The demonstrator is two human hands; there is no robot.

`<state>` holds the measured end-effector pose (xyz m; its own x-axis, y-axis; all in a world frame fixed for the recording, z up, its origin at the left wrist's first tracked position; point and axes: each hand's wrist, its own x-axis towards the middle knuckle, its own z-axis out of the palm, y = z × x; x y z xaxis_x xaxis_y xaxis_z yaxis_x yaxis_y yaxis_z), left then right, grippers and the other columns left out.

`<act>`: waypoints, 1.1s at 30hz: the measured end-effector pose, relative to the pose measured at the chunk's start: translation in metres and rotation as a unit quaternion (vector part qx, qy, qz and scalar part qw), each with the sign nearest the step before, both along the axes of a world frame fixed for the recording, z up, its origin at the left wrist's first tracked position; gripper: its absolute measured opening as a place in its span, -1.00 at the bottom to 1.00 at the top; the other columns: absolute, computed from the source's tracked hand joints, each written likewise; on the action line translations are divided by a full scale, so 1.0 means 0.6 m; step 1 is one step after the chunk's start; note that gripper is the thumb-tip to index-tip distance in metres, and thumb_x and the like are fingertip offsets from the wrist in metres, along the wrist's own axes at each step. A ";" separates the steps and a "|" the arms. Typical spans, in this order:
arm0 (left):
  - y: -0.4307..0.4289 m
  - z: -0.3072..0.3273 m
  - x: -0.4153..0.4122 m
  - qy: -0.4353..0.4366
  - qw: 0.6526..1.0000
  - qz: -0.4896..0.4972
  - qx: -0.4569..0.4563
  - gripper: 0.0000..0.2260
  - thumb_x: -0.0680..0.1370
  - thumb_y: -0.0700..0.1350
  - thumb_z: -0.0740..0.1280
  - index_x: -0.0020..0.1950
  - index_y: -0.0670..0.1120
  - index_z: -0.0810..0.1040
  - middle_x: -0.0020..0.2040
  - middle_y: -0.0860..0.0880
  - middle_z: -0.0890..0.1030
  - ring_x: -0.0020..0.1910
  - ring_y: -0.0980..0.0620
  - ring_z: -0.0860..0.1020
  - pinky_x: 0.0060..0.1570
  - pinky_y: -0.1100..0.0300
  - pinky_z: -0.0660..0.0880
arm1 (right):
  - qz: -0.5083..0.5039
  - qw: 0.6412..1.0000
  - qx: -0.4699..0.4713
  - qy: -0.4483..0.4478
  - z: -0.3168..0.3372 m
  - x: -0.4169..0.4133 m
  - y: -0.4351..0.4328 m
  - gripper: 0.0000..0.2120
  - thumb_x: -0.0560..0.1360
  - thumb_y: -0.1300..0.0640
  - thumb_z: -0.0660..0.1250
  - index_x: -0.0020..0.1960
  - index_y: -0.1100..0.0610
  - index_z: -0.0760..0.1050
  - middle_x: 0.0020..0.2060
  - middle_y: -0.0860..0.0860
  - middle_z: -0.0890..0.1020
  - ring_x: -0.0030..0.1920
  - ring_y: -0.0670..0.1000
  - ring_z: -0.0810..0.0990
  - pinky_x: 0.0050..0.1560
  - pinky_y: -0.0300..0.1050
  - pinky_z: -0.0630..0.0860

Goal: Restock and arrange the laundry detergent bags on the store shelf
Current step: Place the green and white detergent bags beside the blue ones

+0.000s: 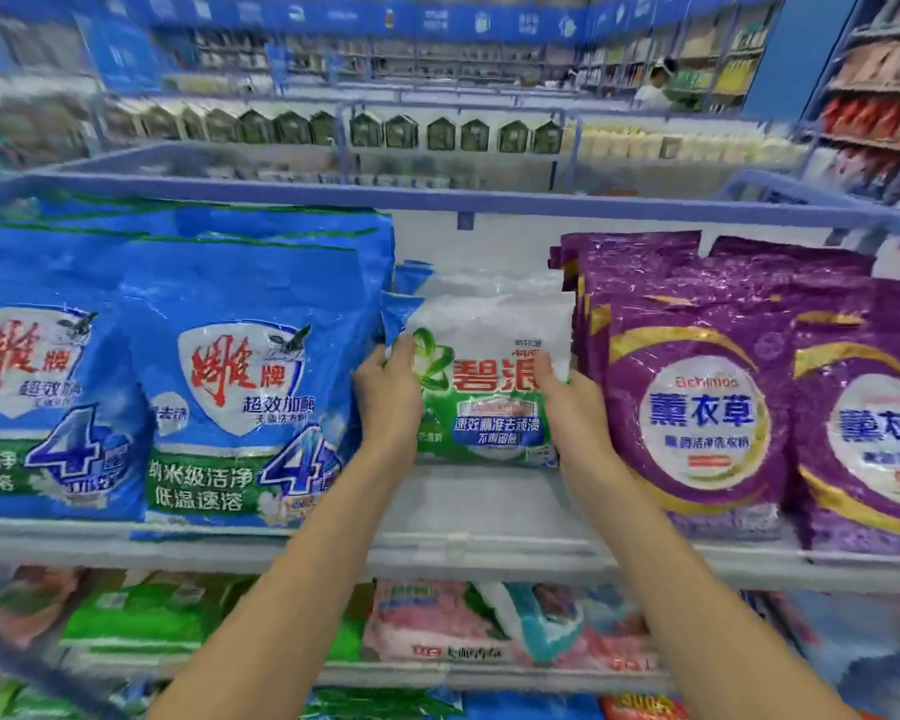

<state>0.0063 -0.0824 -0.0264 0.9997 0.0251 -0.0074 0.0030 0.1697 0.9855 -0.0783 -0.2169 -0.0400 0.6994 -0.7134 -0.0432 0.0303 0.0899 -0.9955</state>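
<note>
Facing you, the pale blue metal store shelf (463, 550) carries big blue plastic detergent bags (230, 376) on its left and glossy purple detergent bags (697, 397) on its right. Between those rows stands the smaller white and green detergent bag (489, 356), upright and set back from the shelf's front edge. Your left hand (388, 397) grips its left edge and your right hand (567, 402) grips its right edge.

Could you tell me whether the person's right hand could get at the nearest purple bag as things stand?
Probably yes, once freed: the right hand grips the white-and-green bag. The nearest purple bag stands right beside it, facing front, with nothing between them.
</note>
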 end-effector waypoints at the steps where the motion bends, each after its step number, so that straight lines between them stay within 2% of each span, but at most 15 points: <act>1: -0.006 0.000 0.006 0.001 1.000 0.013 -0.004 -0.75 0.61 -0.02 0.34 -0.25 -0.07 0.53 -0.27 0.01 0.56 -0.29 0.06 0.50 -0.19 0.15 0.45 | -0.008 1.000 0.005 0.002 0.000 0.007 -0.005 -0.81 0.66 -0.04 0.30 0.03 0.05 0.61 -0.14 -0.04 0.75 -0.23 -0.10 0.75 -0.31 -0.23 0.63; 3: -0.013 0.006 0.011 0.001 1.000 0.022 -0.007 -0.75 0.62 -0.03 0.34 -0.24 -0.07 0.52 -0.35 0.06 0.53 -0.40 0.15 0.47 -0.27 0.22 0.43 | -0.023 1.000 0.009 0.004 0.004 0.019 -0.010 -0.77 0.67 -0.09 0.27 0.04 0.04 0.59 -0.12 -0.06 0.74 -0.22 -0.12 0.74 -0.29 -0.22 0.63; 6: -0.016 0.005 0.020 0.009 1.000 0.023 0.005 -0.79 0.64 0.00 0.31 -0.13 -0.09 0.52 -0.28 -0.01 0.53 -0.30 0.04 0.48 -0.18 0.13 0.42 | -0.044 0.999 0.001 0.012 0.006 0.028 -0.011 -0.66 0.68 -0.14 0.21 0.13 0.09 0.61 -0.09 -0.04 0.74 -0.10 -0.04 0.73 -0.20 -0.16 0.59; 8: -0.008 0.004 0.015 -0.002 0.999 0.002 0.033 -0.76 0.62 0.05 0.33 0.08 -0.13 0.56 -0.15 0.00 0.59 -0.21 0.06 0.54 -0.06 0.13 0.50 | -0.042 0.999 -0.015 0.023 0.007 0.021 -0.008 -0.65 0.69 -0.14 0.18 0.20 0.10 0.57 -0.04 -0.04 0.73 -0.09 -0.06 0.72 -0.17 -0.13 0.61; 11: 0.023 -0.014 -0.005 -0.016 0.989 -0.102 0.108 -0.38 0.43 0.02 0.52 0.42 -0.06 0.39 0.18 0.03 0.63 0.10 0.04 0.64 0.21 -0.03 0.57 | 0.010 0.998 -0.061 0.030 0.001 -0.013 -0.005 -0.73 0.65 -0.03 0.31 0.29 0.06 0.48 0.08 -0.07 0.69 -0.08 -0.16 0.72 -0.17 -0.23 0.62; 12: 0.036 -0.020 -0.014 -0.024 0.979 -0.141 0.148 -0.24 0.37 -0.05 0.58 0.48 -0.04 0.29 0.24 0.04 0.60 0.15 0.03 0.63 0.24 -0.03 0.56 | 0.030 0.995 -0.091 0.039 -0.009 -0.027 -0.003 -0.69 0.61 0.04 0.40 0.30 0.04 0.44 0.11 -0.09 0.67 -0.06 -0.18 0.70 -0.15 -0.27 0.60; 14: 0.052 -0.034 -0.024 -0.047 0.948 -0.181 0.257 -0.09 0.32 -0.15 0.64 0.53 -0.04 0.18 0.30 0.04 0.55 0.22 0.03 0.57 0.29 0.02 0.50 | 0.057 0.975 -0.194 0.094 -0.034 -0.050 0.000 -0.46 0.47 0.12 0.55 0.32 0.01 0.34 0.18 -0.08 0.61 0.09 -0.11 0.66 0.06 -0.18 0.59; 16: 0.058 -0.040 -0.031 -0.079 0.914 -0.168 0.360 -0.18 0.32 -0.16 0.63 0.46 -0.06 0.25 0.28 0.01 0.55 0.18 0.00 0.55 0.16 0.10 0.48 | 0.061 0.950 -0.277 0.134 -0.053 -0.056 0.006 -0.27 0.36 0.11 0.63 0.37 0.05 0.30 0.25 -0.04 0.57 0.21 -0.03 0.60 0.22 -0.04 0.56; 19: 0.058 -0.038 -0.033 -0.104 0.905 -0.147 0.385 -0.37 0.36 -0.18 0.62 0.30 -0.08 0.35 0.19 -0.01 0.57 0.04 0.03 0.50 -0.04 0.19 0.39 | 0.061 0.935 -0.312 0.157 -0.056 -0.047 0.009 -0.26 0.37 0.11 0.62 0.38 0.09 0.25 0.28 0.02 0.54 0.25 0.03 0.55 0.24 0.02 0.53; 23: 0.055 -0.035 -0.034 -0.122 0.900 -0.139 0.395 -0.41 0.36 -0.17 0.63 0.24 -0.12 0.36 0.17 -0.10 0.59 0.09 -0.09 0.55 0.01 0.10 0.47 | 0.060 0.923 -0.340 0.167 -0.051 -0.039 0.008 -0.32 0.43 0.12 0.59 0.37 0.12 0.25 0.30 0.07 0.53 0.27 0.09 0.54 0.14 -0.03 0.47; 26: 0.060 -0.039 -0.039 -0.133 0.898 -0.148 0.392 -0.41 0.40 -0.17 0.60 0.29 -0.13 0.35 0.20 -0.12 0.59 0.12 -0.11 0.55 0.08 0.09 0.49 | 0.054 0.917 -0.351 0.180 -0.050 -0.044 0.011 -0.35 0.44 0.08 0.57 0.36 0.13 0.28 0.29 0.07 0.55 0.25 0.09 0.56 0.12 -0.03 0.48; 28: 0.068 -0.042 -0.046 -0.172 0.885 -0.152 0.406 -0.40 0.44 -0.16 0.56 0.35 -0.16 0.32 0.21 -0.16 0.60 0.15 -0.16 0.58 0.14 0.02 0.53 | 0.043 0.903 -0.382 0.190 -0.044 -0.050 0.014 -0.38 0.42 0.04 0.58 0.33 0.14 0.33 0.24 0.08 0.58 0.21 0.11 0.58 0.10 -0.02 0.50; 30: 0.079 -0.049 -0.054 -0.219 0.865 -0.159 0.422 -0.42 0.49 -0.17 0.49 0.42 -0.18 0.29 0.18 -0.18 0.61 0.12 -0.20 0.61 0.11 -0.04 0.57 | 0.035 0.893 -0.411 0.180 -0.036 -0.057 0.017 -0.44 0.43 0.08 0.57 0.31 0.12 0.39 0.20 0.06 0.60 0.19 0.09 0.59 0.03 -0.09 0.46; 33: 0.100 -0.054 -0.073 -0.249 0.842 -0.182 0.443 -0.42 0.57 -0.09 0.40 0.51 -0.16 0.24 0.20 -0.16 0.61 0.10 -0.18 0.61 0.13 -0.06 0.56 | 0.022 0.878 -0.447 0.168 -0.023 -0.086 0.037 -0.58 0.54 0.17 0.44 0.36 0.11 0.44 0.22 0.05 0.61 0.21 0.06 0.57 0.08 -0.11 0.45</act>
<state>-0.0373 -0.0222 -0.0587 0.8161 -0.5084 0.2749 -0.5547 -0.5557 0.6193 -0.1298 -0.1947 -0.0541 0.7825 -0.5395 0.3109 -0.2627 -0.7388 -0.6206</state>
